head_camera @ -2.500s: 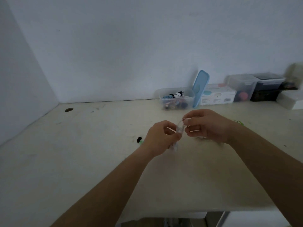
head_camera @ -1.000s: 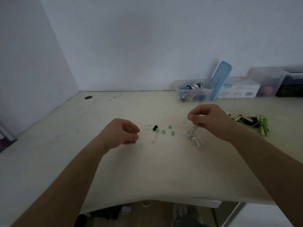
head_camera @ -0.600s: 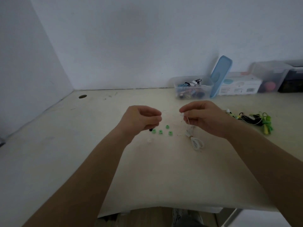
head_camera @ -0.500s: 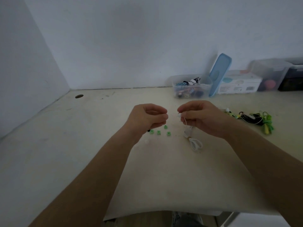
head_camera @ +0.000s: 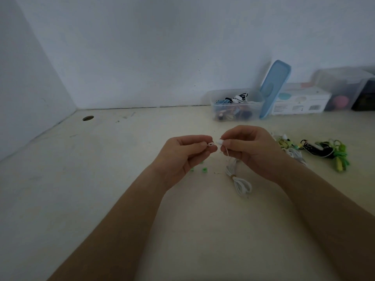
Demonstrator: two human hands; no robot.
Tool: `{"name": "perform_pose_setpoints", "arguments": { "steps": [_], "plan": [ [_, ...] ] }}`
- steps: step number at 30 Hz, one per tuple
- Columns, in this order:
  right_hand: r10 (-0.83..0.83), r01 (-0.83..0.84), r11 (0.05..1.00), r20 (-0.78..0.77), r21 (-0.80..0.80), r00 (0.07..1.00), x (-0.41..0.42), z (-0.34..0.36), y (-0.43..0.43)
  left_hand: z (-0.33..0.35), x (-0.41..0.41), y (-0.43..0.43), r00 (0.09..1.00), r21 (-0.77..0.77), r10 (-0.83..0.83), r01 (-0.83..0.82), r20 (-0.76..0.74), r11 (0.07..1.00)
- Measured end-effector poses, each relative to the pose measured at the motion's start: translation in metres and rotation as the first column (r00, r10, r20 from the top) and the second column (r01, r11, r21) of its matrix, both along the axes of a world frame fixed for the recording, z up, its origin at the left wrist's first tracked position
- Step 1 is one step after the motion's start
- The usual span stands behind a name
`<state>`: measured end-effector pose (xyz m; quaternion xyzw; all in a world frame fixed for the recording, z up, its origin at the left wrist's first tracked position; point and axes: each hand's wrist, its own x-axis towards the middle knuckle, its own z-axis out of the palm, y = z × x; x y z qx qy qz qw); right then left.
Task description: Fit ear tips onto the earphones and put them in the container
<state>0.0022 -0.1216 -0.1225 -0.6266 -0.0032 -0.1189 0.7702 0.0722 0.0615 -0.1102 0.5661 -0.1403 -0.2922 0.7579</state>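
Note:
My left hand (head_camera: 182,153) pinches a small white ear tip (head_camera: 210,144) between thumb and forefinger. A short gap to its right, my right hand (head_camera: 249,148) pinches the white earbud (head_camera: 220,141) of a white earphone. Its bundled white cable (head_camera: 239,180) hangs from that hand down onto the desk. Loose green ear tips (head_camera: 204,169) lie on the desk under my left hand, partly hidden. The clear container (head_camera: 236,105) with earphones inside stands open at the back by the wall.
A blue lid (head_camera: 275,88) leans against the container. A white box (head_camera: 298,102) and other clear tubs (head_camera: 343,88) line the wall on the right. More earphones, yellow (head_camera: 284,141), black (head_camera: 316,149) and green (head_camera: 338,154), lie at the right. A cable hole (head_camera: 88,118) sits far left.
My left hand came up from the desk with a white ear tip and closed in on my right hand, which has kept its hold on the white earbud.

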Motion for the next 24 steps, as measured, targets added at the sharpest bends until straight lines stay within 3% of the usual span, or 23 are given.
{"name": "perform_pose_setpoints", "arguments": {
  "steps": [9, 24],
  "plan": [
    [-0.056, 0.062, 0.991, 0.051, -0.122, 0.997, -0.0042, 0.0023, 0.0044, 0.0016, -0.0048, -0.0034, 0.999, -0.018, -0.001, 0.002, 0.04, 1.0],
    [-0.026, 0.033, 0.986, 0.043, -0.165, 0.999, -0.0073, 0.0037, 0.0005, -0.001, -0.0051, -0.0058, 0.997, -0.03, -0.05, 0.052, 0.058, 0.998]
  ]
}}
